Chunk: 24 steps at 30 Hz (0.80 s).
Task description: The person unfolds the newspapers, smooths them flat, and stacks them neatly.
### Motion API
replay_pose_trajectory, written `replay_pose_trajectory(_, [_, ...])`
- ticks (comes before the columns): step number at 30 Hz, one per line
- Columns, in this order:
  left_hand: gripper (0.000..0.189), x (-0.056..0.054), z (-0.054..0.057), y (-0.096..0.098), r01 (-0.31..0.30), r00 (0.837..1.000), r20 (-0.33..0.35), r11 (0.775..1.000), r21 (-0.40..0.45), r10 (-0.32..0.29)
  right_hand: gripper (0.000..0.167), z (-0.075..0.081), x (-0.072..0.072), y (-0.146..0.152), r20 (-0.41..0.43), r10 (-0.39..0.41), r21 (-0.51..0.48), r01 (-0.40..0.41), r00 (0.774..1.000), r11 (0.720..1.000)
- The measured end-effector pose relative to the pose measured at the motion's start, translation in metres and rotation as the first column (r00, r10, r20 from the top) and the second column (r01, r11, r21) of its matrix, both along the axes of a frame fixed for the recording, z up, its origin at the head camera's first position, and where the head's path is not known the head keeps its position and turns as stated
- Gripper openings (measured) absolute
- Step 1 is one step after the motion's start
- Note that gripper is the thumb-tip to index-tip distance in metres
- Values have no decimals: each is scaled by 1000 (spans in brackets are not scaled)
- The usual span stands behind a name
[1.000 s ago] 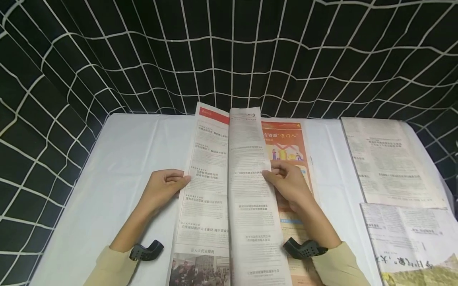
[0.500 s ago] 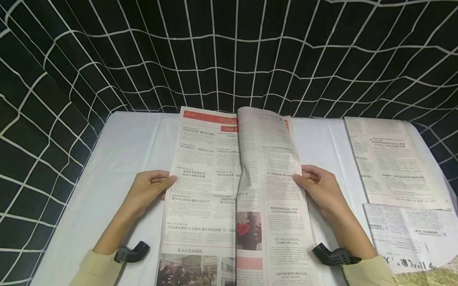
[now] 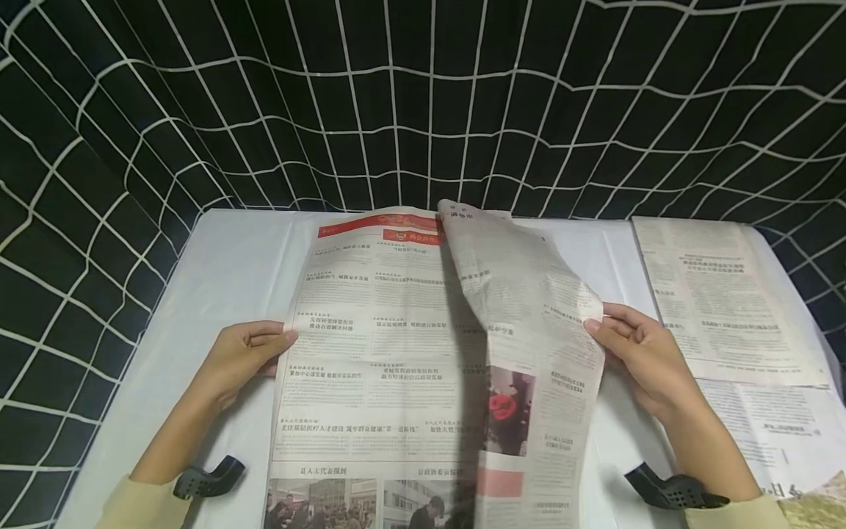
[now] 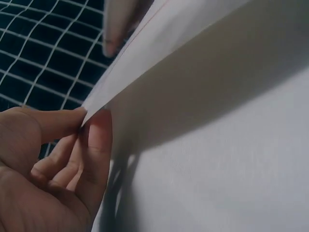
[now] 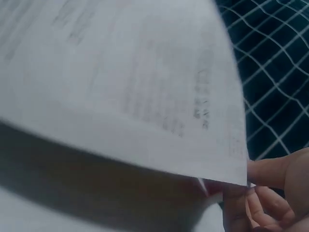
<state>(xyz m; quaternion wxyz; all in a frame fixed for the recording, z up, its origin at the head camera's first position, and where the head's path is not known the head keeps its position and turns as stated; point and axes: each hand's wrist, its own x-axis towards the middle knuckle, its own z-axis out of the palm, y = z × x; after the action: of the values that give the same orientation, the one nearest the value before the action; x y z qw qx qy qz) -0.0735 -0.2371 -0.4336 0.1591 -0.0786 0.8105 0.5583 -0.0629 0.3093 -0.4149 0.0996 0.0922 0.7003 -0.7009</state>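
A newspaper (image 3: 370, 345) is spread between both hands, its left page showing a red banner on top and photos near the bottom. Its right part bends up in a curved fold, with a red flower picture on it. The left hand (image 3: 244, 356) pinches the left edge between thumb and fingers; in the left wrist view the newspaper's edge (image 4: 125, 72) stands raised above the white surface. On the other side, the right hand (image 3: 637, 353) pinches the right edge. The right wrist view shows that page (image 5: 145, 96) bowed and lifted, its corner between thumb and fingers.
Two more folded newspapers lie at the right, a plain text one (image 3: 727, 301) behind and one with a yellowish picture (image 3: 773, 426) nearer. A white cloth (image 3: 225, 272) covers the table. Black fabric with a white grid (image 3: 423, 95) rises behind and at the left.
The hands have moved apart, left hand leftward and right hand rightward. The newspaper has widened from a narrow fold, showing more of the left page; the orange page beneath is now covered.
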Motion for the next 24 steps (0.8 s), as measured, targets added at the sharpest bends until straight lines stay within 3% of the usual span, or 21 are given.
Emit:
replay_pose_trajectory(8, [58, 3, 6, -26, -20, 1000, -14, 994, -107, 19, 31, 3, 1, 27, -21, -31, -15, 31, 999, 999])
replay_pose_trajectory(17, [53, 7, 12, -57, -78, 996, -62, 962, -261, 64, 33, -12, 6, 43, 4, -40, -55, 40, 999, 998])
replay_pose_trajectory(21, [52, 9, 16, -67, -135, 988, -115, 939, -315, 103, 38, -16, 9, 51, 3, -61, -3, 61, 998, 998])
replay_pose_trajectory(24, [52, 10, 19, -74, -165, 982, -145, 921, -353, 121, 52, -16, 14, 60, -8, -77, 80, 78, 997, 994])
